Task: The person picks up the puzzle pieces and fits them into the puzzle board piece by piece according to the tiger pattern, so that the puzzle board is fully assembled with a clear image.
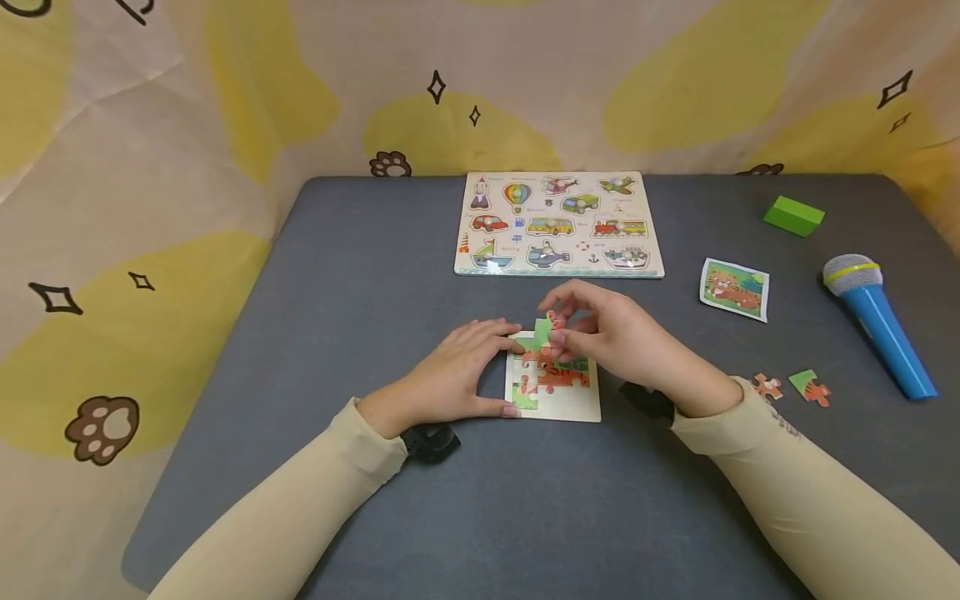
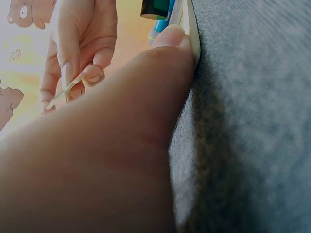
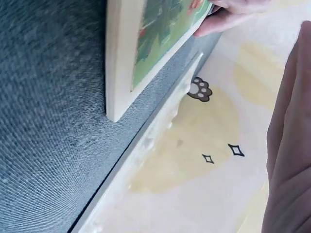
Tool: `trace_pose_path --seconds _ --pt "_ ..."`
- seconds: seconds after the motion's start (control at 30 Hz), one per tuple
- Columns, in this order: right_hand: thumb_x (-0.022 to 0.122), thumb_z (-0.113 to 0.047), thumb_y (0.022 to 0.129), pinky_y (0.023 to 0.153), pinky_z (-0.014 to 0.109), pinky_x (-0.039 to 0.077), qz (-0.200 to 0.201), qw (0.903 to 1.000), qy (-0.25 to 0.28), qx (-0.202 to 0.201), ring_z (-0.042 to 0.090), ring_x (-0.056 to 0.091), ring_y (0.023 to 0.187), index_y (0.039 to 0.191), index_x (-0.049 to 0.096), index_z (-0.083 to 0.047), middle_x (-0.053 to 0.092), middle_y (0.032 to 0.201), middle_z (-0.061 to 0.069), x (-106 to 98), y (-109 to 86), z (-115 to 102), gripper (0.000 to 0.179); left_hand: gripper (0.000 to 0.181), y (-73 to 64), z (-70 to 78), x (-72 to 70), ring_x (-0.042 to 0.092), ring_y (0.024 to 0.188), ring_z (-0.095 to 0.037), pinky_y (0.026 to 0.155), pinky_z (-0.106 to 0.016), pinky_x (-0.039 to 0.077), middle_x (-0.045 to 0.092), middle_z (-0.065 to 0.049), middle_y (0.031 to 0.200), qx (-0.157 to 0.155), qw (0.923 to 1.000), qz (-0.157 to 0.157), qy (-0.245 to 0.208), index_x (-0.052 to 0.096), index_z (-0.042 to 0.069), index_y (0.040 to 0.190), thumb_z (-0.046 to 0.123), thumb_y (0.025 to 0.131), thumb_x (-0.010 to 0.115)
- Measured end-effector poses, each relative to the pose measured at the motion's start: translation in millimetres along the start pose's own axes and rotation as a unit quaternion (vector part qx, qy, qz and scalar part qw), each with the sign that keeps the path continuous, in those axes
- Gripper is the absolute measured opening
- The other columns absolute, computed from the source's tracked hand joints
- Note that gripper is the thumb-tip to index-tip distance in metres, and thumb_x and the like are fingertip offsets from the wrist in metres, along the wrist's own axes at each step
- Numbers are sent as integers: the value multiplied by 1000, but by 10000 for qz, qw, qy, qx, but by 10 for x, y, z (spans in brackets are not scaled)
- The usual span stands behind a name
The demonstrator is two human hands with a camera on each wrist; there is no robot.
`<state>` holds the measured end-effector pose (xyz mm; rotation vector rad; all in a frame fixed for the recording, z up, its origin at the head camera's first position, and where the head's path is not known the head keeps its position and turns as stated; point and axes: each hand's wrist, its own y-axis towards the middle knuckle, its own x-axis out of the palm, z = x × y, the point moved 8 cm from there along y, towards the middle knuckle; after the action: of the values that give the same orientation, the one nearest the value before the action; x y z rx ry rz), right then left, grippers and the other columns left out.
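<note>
A small jigsaw board [image 1: 558, 408] with a partly filled tiger picture lies on the dark table. My left hand [image 1: 461, 371] rests along its left side, fingers on the upper left part and thumb by the lower left corner. That thumb touches the board's edge [image 2: 195, 36] in the left wrist view. Above the upper part of the board, my right hand [image 1: 607, 333] pinches a green and orange puzzle piece [image 1: 543, 332] between thumb and fingers. The left wrist view shows this piece [image 2: 65, 91] edge-on, raised off the board.
Two loose puzzle pieces [image 1: 812, 388] lie right of my right wrist. Beyond them are a blue microphone [image 1: 888, 342], a tiger picture card [image 1: 735, 289] and a green block [image 1: 795, 216]. A vehicle puzzle board [image 1: 558, 223] lies at the back, before a patterned cloth [image 1: 510, 92].
</note>
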<state>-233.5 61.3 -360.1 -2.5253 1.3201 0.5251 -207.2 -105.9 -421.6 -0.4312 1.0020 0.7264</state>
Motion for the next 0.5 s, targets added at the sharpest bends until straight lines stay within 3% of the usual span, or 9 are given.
trace_pose_path --seconds 0.3,0.5 --pt "75 0 96 73 31 52 196 9942 -954 -447 21 62 83 135 71 -9 70 100 4 -21 11 -28 40 75 0 -1 2 20 157 -20 126 -42 7 32 -1 167 30 10000 26 -4 51 17 147 54 89 81" --pt "76 -2 96 76 35 51 -107 9880 -1439 -553 19 59 86 136 72 -10 70 102 1 18 9 -21 41 76 -11 4 -4 19 158 -19 126 -42 6 32 -1 167 43 10000 16 -27 51 17 148 55 89 81"
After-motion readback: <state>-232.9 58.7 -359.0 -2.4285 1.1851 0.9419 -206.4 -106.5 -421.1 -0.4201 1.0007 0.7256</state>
